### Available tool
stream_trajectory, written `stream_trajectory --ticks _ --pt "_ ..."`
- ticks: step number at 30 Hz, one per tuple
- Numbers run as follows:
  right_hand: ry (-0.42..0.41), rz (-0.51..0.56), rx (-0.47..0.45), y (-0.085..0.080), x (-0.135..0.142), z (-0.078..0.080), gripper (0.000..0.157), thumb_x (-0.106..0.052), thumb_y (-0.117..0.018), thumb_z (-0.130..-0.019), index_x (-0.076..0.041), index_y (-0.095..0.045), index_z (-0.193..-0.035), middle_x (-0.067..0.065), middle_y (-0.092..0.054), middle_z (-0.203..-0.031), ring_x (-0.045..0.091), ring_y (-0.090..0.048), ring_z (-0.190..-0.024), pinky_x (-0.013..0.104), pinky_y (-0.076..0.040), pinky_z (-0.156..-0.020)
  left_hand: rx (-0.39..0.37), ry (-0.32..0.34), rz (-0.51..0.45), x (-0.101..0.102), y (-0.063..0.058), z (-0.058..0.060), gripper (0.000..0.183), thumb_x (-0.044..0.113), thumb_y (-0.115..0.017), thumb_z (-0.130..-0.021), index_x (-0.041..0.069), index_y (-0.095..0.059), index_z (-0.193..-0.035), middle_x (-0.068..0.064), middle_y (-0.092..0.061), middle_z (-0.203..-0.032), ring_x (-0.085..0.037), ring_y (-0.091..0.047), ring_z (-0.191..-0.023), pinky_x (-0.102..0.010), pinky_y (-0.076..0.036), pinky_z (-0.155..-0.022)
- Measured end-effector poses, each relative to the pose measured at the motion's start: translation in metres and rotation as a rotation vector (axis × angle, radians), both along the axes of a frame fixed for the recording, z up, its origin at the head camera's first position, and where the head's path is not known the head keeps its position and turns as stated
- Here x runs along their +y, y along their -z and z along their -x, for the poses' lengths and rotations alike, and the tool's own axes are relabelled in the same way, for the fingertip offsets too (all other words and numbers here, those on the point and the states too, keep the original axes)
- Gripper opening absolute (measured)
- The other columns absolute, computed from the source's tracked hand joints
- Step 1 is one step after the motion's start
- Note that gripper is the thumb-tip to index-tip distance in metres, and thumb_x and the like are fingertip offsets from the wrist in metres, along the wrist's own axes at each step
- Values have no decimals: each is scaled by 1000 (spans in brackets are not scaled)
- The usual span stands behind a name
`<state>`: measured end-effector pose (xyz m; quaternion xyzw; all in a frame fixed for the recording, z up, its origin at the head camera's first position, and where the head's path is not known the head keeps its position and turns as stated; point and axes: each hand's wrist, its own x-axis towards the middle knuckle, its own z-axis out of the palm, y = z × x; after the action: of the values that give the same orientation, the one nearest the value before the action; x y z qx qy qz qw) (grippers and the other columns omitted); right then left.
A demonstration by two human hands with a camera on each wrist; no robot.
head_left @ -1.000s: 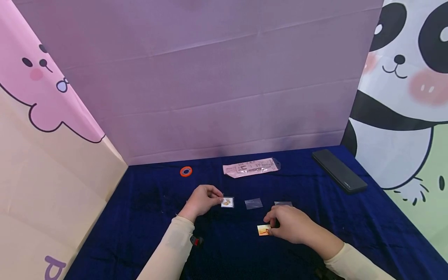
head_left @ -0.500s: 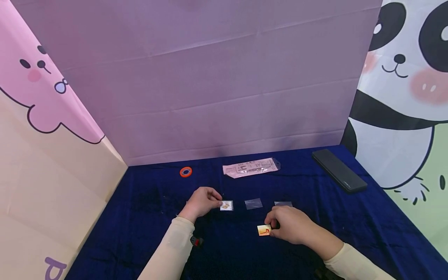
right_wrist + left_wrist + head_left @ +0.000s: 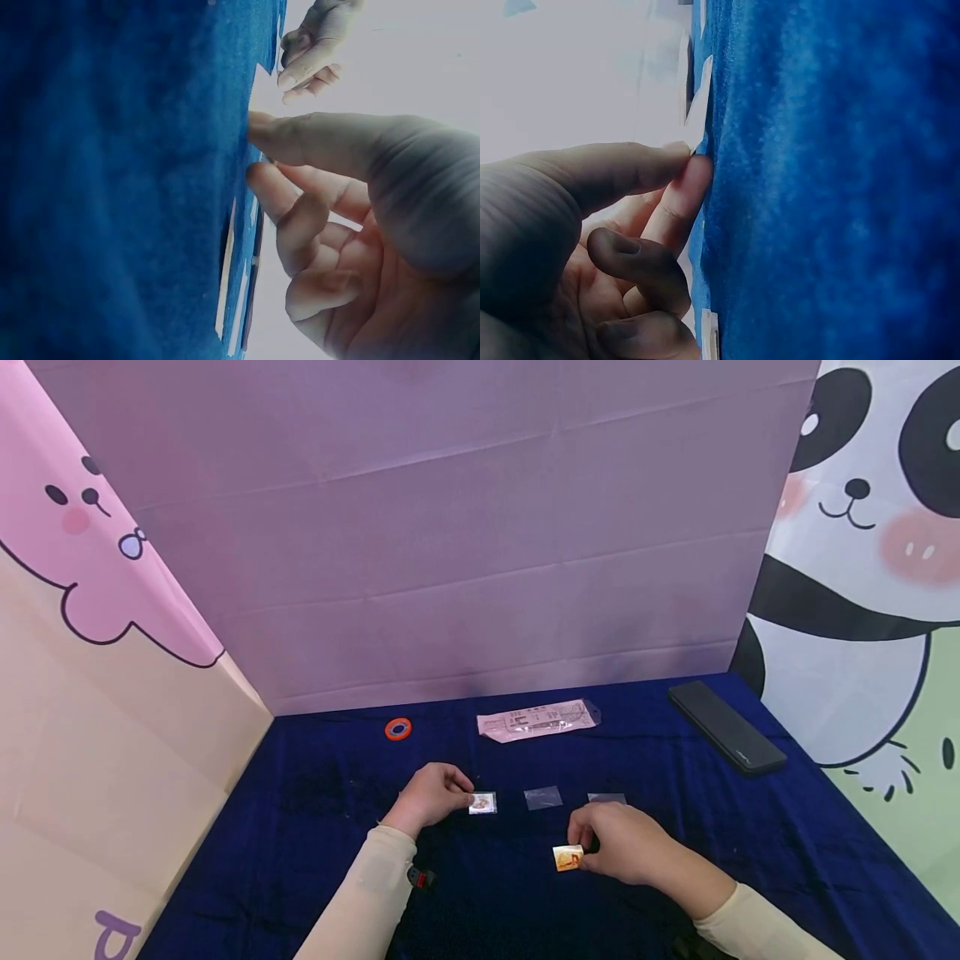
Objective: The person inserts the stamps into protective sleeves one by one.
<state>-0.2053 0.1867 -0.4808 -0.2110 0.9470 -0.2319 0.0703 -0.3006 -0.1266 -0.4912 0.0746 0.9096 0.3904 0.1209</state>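
In the head view my left hand (image 3: 431, 797) pinches the left edge of a small white picture card (image 3: 483, 803), which has a clear border. The left wrist view shows that card (image 3: 699, 112) edge-on at thumb and fingertip, close over the cloth. My right hand (image 3: 622, 845) holds a small yellow-orange picture card (image 3: 567, 858) by its right side, tilted a little, nearer the front. In the right wrist view the thumb lies against this card (image 3: 260, 86). Two small clear plastic pieces lie beyond the hands: one (image 3: 543, 798) between them, one (image 3: 606, 797) partly hidden behind the right hand.
A dark blue cloth (image 3: 322, 852) covers the table. Toward the back lie an orange tape roll (image 3: 398, 728) and a pink-labelled clear packet (image 3: 538, 720). A flat black case (image 3: 727, 727) lies at the back right. Fabric walls (image 3: 487, 527) enclose the table on three sides.
My left hand has shifted slightly nearer and left with the white card, which now catches more glare. The yellow-orange card in my right hand has tilted and moved slightly nearer.
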Motion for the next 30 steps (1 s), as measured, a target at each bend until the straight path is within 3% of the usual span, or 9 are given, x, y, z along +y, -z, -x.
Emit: stream_trajectory --ticks 8,13,19,24,30 --pt "46 33 -40 -1 0 1 31 -17 -92 -79 -28 -63 -82 -14 -57 -74 12 -53 -69 36 -44 -66 12 6 3 1 -2 -3 11 16 -84 -90 17 -76 -97 1 -70 -85 -21 -63 -77 -38 -50 -73" --pt "-8 63 -27 0 5 2 28 -14 -88 -82 -29 -64 -78 -17 -58 -74 8 -53 -66 32 -44 -61 48 31 13 2 -5 -5 20 15 -84 -89 12 -75 -107 -2 -66 -87 -20 -60 -77 -35 -49 -70" --pt "-48 159 -26 1 16 7 25 -7 -83 -85 -27 -69 -79 -15 -62 -77 6 -56 -63 28 -48 -60 78 89 18 5 -6 -6 19 19 -80 -94 15 -74 -111 0 -65 -89 -19 -60 -77 -34 -49 -71" --pt "7 288 -58 3 29 16 15 -9 -80 -90 -22 -74 -86 -9 -67 -84 11 -55 -63 28 -48 -58 149 140 -5 12 -15 -10 15 23 -75 -99 17 -75 -113 3 -66 -91 -17 -61 -78 -34 -50 -69" --pt "153 450 -40 5 46 25 5 -11 -76 -96 -14 -73 -94 0 -68 -87 18 -56 -59 31 -51 -54 215 185 -15 25 -31 -22 14 24 -74 -100 20 -75 -112 7 -66 -91 -14 -55 -64 -32 -47 -58"
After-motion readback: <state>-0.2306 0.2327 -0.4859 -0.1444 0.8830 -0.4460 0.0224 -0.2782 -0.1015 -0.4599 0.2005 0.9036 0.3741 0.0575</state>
